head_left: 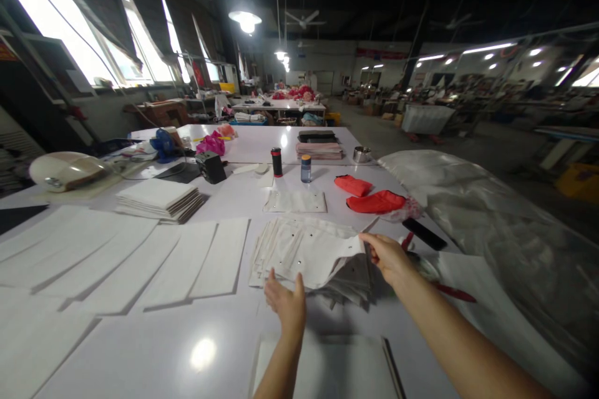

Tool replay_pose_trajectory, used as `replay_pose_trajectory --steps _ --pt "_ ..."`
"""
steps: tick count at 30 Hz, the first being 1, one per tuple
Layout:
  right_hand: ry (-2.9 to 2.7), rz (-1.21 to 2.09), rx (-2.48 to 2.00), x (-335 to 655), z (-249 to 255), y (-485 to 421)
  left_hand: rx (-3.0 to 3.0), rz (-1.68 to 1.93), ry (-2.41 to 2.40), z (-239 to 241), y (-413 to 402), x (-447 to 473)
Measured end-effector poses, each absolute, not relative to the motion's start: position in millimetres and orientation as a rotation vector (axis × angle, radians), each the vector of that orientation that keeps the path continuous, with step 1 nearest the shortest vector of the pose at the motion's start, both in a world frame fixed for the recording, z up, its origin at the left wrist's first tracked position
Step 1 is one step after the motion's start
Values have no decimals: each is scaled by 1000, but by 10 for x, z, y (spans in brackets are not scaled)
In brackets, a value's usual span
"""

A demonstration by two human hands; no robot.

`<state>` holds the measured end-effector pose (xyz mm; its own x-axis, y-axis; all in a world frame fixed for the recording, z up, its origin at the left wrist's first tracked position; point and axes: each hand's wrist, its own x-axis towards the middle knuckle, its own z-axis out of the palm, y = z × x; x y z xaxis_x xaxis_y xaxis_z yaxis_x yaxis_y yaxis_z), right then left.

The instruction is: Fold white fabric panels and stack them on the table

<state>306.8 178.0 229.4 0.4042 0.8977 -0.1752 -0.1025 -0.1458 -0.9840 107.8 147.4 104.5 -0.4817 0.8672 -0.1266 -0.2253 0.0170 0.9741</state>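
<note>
In front of me lies a loose pile of white fabric pieces (274, 240) dotted with small dark holes or snaps. My right hand (386, 257) pinches the right corner of the top fabric piece (322, 255) and lifts that edge off the pile. At the pile's near left edge is my left hand (286, 299), its thumb and fingers apart and nothing held in it. Beyond the pile lies a flat white fabric piece (296, 201) with similar dots. Close to my body rests a flat pale panel (327, 368) with a dark right edge.
White sheets (173, 262) overlap across the left, below a white stack (159, 199). Red sleeves (377, 201), a black phone (424, 234) and red-handled scissors (455, 292) lie right. A bottle (306, 169) stands farther back. Clear plastic sheeting (491, 230) bulges along the right edge.
</note>
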Motion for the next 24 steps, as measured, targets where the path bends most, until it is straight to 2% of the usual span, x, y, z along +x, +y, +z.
replay_pose_trajectory --steps 3,5,9,16,24 --pt "-922 994 -1483 2948 2235 1728 1539 1518 1386 1396 1323 1322" --pt "-1057 954 -1487 2895 2188 1687 1791 1428 1253 1638 1346 1466" --pt "-1398 807 -1464 2939 2066 1615 1470 1282 1138 1852 1552 1555" --pt "-2025 312 -1420 3052 1847 1514 1136 1202 1086 1618 1707 1420" --pt "-2348 -133 -1421 2995 1885 1526 883 1211 1106 1529 1706 1360"
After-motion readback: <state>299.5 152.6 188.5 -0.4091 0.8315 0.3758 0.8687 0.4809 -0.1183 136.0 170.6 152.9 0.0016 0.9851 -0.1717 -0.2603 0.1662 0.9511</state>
